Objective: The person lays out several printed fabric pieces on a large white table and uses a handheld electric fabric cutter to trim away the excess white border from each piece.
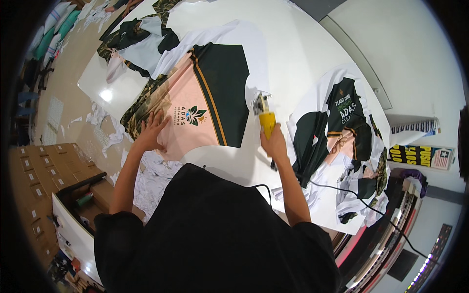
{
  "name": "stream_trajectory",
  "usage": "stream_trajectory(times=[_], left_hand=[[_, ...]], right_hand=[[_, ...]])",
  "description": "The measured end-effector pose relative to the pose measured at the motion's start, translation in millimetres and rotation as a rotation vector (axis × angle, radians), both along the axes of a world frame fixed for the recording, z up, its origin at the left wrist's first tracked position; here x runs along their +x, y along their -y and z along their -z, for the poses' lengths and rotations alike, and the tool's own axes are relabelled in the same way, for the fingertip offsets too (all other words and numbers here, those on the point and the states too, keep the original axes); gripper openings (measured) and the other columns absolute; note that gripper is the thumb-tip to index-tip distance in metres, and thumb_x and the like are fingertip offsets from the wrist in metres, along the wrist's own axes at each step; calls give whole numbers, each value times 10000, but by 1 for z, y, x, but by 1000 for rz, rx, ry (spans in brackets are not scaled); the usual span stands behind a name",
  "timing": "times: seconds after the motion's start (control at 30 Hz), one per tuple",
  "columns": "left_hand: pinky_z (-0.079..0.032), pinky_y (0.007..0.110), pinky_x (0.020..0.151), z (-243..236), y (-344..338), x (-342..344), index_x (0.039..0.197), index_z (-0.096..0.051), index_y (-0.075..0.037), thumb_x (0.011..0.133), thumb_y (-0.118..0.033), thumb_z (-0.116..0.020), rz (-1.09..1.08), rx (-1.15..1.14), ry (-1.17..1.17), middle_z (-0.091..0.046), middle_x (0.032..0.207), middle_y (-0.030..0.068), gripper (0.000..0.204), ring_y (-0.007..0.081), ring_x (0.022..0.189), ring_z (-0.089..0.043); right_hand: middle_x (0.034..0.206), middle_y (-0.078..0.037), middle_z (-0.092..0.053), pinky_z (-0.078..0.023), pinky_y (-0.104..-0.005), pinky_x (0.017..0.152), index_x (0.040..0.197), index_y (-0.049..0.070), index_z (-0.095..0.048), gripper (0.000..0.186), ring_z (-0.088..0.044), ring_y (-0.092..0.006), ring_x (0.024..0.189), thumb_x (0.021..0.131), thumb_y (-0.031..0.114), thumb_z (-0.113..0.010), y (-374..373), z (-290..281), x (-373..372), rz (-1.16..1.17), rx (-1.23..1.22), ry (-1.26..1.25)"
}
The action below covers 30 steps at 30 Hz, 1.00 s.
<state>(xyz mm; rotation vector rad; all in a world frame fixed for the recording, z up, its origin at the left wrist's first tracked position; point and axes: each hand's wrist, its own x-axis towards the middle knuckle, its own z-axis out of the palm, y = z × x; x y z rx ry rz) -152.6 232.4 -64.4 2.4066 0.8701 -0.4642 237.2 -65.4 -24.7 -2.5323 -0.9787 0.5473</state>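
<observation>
My left hand lies with fingers spread on a printed fabric panel, pressing its camouflage and peach part. The panel is flat on the white table, with a dark green section, orange stripes and a leaf emblem. My right hand is wrapped round the yellow body of a handheld electric fabric cutter. The cutter's metal head stands on the table just right of the panel's dark edge, apart from it. White fabric shows beyond the panel's far edge.
Cut printed pieces are heaped on the right, beside a black power cord. More camouflage and grey cloth lies far left. White scraps cover the floor near the left table edge; cardboard boxes stand farther left.
</observation>
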Motion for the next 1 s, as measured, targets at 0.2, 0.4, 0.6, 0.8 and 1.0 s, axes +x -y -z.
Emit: stream_trajectory(times=[0.2, 0.4, 0.6, 0.8, 1.0], left_hand=[[-130, 746, 1197, -4, 2, 5, 1650, -250, -342, 427, -213, -998, -13, 5, 11, -31, 1755, 83, 1439, 428, 1596, -21], [-123, 747, 1198, -13, 3, 9, 1648, -255, -341, 418, -180, -993, -26, -17, 11, -57, 1751, 94, 1444, 429, 1596, -18], [-117, 749, 1197, -11, 3, 7, 1646, -261, -338, 405, -186, -998, -35, -23, 35, -59, 1750, 102, 1451, 432, 1595, -19], [-115, 746, 1198, -12, 2, 7, 1645, -271, -332, 395, -198, -1001, -33, -19, 38, -69, 1748, 112, 1454, 442, 1593, -26], [-117, 740, 1203, -15, 1, 9, 1640, -292, -319, 393, -208, -1000, -40, -25, 34, -83, 1746, 113, 1439, 443, 1592, -35]], right_hand=[[973, -395, -645, -550, -579, 776, 1136, -44, -401, 487, -660, -560, 887, 922, 281, -693, 2, -4, -13, 2, 53, 15], [1011, -339, -646, -557, -561, 796, 1177, -35, -419, 476, -671, -517, 905, 938, 293, -669, -55, -2, 19, 5, 15, 17], [994, -353, -656, -562, -555, 796, 1165, -37, -426, 492, -679, -522, 893, 934, 329, -661, -98, -1, 45, -20, 11, 51], [950, -365, -666, -569, -556, 775, 1145, -50, -420, 509, -686, -525, 868, 925, 337, -665, -120, 2, 65, -58, 6, 83], [1028, -340, -661, -559, -547, 847, 1195, -35, -437, 523, -687, -502, 942, 934, 373, -637, -147, -1, 84, -78, -36, 44]])
